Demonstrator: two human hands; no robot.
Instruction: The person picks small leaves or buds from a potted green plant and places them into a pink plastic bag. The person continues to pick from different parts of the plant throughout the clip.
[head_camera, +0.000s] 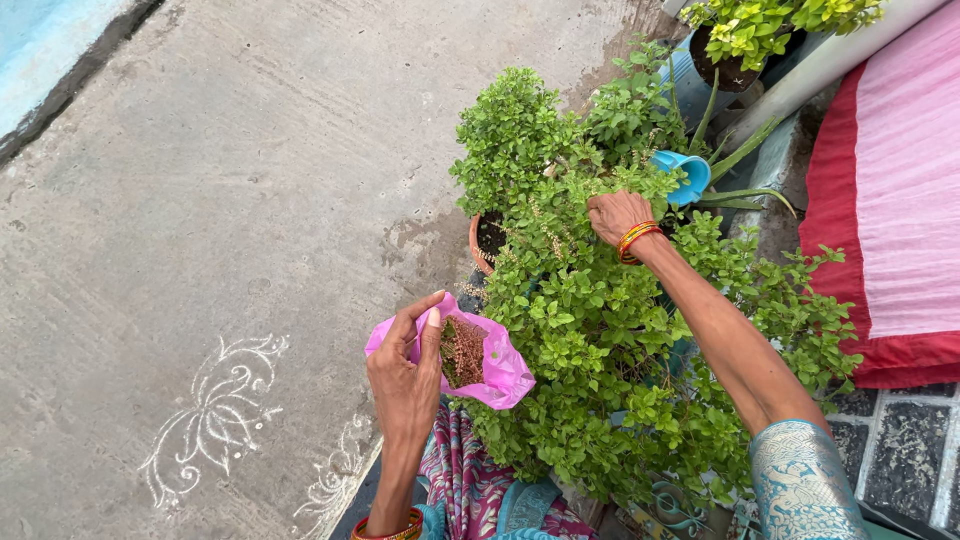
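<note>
The pink plastic bag was held open and tilted, with brown dried bits inside. It sat just beside the big green leafy plant, whose bushy stems stood up, full of small leaves.

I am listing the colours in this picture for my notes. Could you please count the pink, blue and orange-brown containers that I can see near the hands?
Pink: 1, the plastic bag of brown sprigs held open by the left hand.
Blue: 2, the small cup near the right hand and the tall pot.
Orange-brown: 1, the clay pot.
Total: 4
</note>
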